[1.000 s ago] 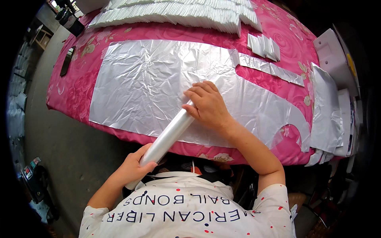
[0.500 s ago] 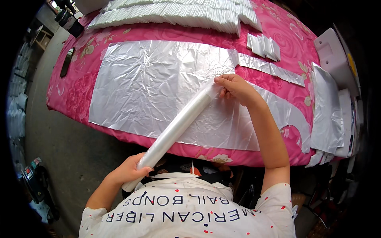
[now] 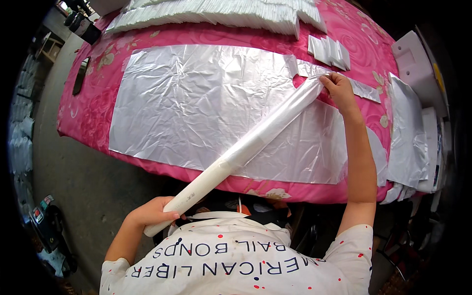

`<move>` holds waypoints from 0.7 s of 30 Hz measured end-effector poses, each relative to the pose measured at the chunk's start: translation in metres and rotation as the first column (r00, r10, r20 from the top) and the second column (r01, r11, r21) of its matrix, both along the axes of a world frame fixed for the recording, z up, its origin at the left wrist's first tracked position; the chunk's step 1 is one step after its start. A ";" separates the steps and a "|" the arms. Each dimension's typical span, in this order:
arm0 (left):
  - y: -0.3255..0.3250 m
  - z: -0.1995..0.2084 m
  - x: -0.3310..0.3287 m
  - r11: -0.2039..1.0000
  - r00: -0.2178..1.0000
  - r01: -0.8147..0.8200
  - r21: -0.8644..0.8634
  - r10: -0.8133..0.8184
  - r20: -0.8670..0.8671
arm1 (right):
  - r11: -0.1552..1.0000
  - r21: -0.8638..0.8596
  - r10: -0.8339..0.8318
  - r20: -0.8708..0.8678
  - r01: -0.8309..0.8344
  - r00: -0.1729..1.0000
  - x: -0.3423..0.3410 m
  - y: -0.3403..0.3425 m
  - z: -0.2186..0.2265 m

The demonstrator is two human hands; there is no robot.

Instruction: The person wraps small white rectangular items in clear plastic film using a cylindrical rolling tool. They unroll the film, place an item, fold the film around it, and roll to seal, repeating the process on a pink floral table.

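Observation:
My left hand [image 3: 155, 211] is wrapped round the lower end of a long white tube [image 3: 196, 189], close to my shirt. The tube slants up to the right above the table. Over its upper part lies a sleeve of clear, shiny plastic film [image 3: 275, 120] that reaches past the tube's hidden far end. My right hand [image 3: 339, 91] pinches the upper end of that film between thumb and fingers. Beneath them a large silvery-white plastic sheet [image 3: 182, 98], creased and with a curved cut-out at its right, is spread on the table.
A pink floral cloth [image 3: 93, 115] covers the table. Rows of folded white packets [image 3: 211, 22] line the back, with a small stack [image 3: 328, 51] nearer. White foam boxes [image 3: 418, 69] and folded film [image 3: 407, 130] stand at right. A phone [image 3: 81, 75] and dark bottle [image 3: 82, 27] are at left.
My right hand has moved up and to the right, drawing the film along the tube. More of the tube's bare lower part shows. My left hand has stayed nearly in place.

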State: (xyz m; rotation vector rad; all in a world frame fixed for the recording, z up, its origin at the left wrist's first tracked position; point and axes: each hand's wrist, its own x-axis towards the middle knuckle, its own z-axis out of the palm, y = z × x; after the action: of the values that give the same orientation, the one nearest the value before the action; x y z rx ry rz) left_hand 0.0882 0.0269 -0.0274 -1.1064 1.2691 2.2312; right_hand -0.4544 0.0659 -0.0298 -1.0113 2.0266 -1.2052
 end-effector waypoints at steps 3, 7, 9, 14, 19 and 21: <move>-0.013 -0.012 0.031 0.992 0.997 0.070 0.108 -0.067 -0.028 | 0.992 0.033 -0.117 -0.093 0.121 0.989 -0.044 0.027 -0.001; -0.035 -0.015 0.047 0.960 0.960 0.278 0.020 -0.278 0.024 | 0.983 0.050 -0.171 -0.069 0.175 0.983 -0.059 0.049 -0.004; -0.050 0.001 0.028 0.927 0.926 0.374 -0.018 -0.373 0.051 | 0.989 0.026 -0.147 -0.042 0.149 0.988 -0.049 0.046 -0.006; -0.076 0.056 -0.080 0.581 0.774 0.529 -0.618 -0.629 0.070 | 0.998 0.056 -0.009 0.064 0.006 0.998 -0.001 0.016 0.000; -0.074 0.061 -0.158 0.053 0.739 0.360 -0.931 -0.626 0.250 | 0.988 0.004 0.151 0.196 -0.155 0.969 0.032 -0.017 0.001; -0.062 0.041 -0.174 -0.082 0.837 -0.010 -0.997 -0.546 0.036 | 0.978 0.009 0.201 0.188 -0.206 0.961 0.041 -0.027 0.003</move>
State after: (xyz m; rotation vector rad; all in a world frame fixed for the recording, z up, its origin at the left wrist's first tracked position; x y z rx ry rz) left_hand -0.0856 -0.0353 0.0137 -0.4233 3.1986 0.7840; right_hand -0.4137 0.0392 -0.0264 -1.0253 1.7451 -1.1146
